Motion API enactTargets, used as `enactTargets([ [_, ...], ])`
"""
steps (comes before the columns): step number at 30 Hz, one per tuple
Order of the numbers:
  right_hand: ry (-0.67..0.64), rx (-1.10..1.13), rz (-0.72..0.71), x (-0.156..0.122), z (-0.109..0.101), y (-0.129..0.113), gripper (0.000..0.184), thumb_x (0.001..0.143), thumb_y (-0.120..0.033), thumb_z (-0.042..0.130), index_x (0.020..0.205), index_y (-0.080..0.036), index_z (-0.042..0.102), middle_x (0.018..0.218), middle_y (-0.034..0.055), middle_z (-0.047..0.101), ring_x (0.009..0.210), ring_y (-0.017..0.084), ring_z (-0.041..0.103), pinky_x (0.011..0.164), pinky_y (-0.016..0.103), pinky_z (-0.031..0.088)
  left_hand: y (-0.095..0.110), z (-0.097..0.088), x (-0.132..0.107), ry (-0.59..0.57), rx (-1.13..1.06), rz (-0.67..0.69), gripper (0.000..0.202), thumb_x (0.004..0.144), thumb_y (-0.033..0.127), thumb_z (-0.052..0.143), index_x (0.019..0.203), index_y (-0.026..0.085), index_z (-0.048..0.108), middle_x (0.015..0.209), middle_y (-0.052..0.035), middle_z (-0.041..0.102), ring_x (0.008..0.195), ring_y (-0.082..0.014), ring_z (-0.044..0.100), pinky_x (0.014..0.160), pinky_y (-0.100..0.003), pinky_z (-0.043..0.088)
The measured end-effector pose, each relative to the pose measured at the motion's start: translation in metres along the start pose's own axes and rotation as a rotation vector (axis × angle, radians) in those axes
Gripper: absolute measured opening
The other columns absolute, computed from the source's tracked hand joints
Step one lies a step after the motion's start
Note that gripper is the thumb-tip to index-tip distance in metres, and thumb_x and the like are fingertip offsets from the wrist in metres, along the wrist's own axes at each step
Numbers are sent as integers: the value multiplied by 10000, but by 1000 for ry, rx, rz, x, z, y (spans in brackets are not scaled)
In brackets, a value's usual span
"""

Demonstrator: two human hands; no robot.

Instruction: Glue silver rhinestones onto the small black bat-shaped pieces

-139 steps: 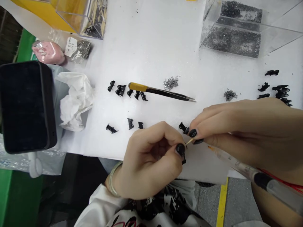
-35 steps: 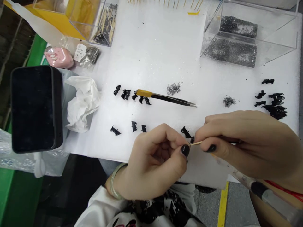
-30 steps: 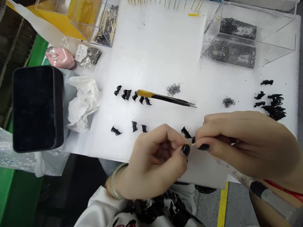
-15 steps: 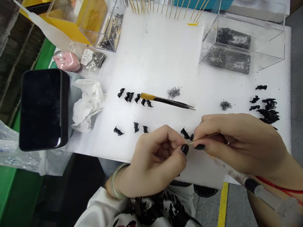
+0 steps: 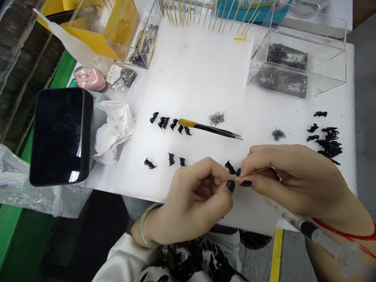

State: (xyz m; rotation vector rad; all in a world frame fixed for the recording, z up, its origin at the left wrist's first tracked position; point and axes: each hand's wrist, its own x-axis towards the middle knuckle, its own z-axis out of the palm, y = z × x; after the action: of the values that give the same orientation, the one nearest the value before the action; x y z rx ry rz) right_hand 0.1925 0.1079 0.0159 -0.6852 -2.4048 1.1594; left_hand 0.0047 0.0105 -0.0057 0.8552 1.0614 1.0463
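Observation:
My left hand (image 5: 199,199) is closed, thumb and forefinger pinched together; what lies between them is hidden or too small to name. My right hand (image 5: 296,182) pinches a thin wooden stick (image 5: 262,170), whose tip meets the left fingertips. A clear syringe (image 5: 296,221) with a black plunger tip lies under the right palm, seemingly held by the hidden lower fingers. Just beyond the fingertips rests a black bat-shaped piece (image 5: 230,167). Black tweezers with a yellow end (image 5: 211,129) lie on the white foam board (image 5: 199,82), near small piles of silvery beads (image 5: 216,118) and dark beads (image 5: 278,134).
More bat-shaped pieces lie left (image 5: 163,122) and in a heap at right (image 5: 330,147). A clear box of beads (image 5: 296,64) stands at back right; upright wooden sticks (image 5: 205,15) line the back. At left are a black screen device (image 5: 60,137) and crumpled tissue (image 5: 113,131).
The view has shifted slightly, so the board and its things sit a little lower in the picture. Both hands keep the same pinch, fingertips still together at the stick's tip.

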Motion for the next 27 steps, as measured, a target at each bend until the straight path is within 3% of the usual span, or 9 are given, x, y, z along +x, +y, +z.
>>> enactTargets([
  [14,-11,-28,-20,0,0,-2,172,913,-30,560,909,-190,622,589,-61,530,481,43,431,452,158,341,4,0,2,13,15,-37,147,816,71,656,817,200,586,608,58,549,436,-61,481,381,-169,386],
  [27,-9,-8,-42,-2,0,2,163,930,-35,555,933,-184,621,601,-59,546,487,42,427,466,157,332,3,0,2,-9,-27,-9,149,845,48,637,826,189,591,613,53,573,436,-49,501,360,-132,359],
])
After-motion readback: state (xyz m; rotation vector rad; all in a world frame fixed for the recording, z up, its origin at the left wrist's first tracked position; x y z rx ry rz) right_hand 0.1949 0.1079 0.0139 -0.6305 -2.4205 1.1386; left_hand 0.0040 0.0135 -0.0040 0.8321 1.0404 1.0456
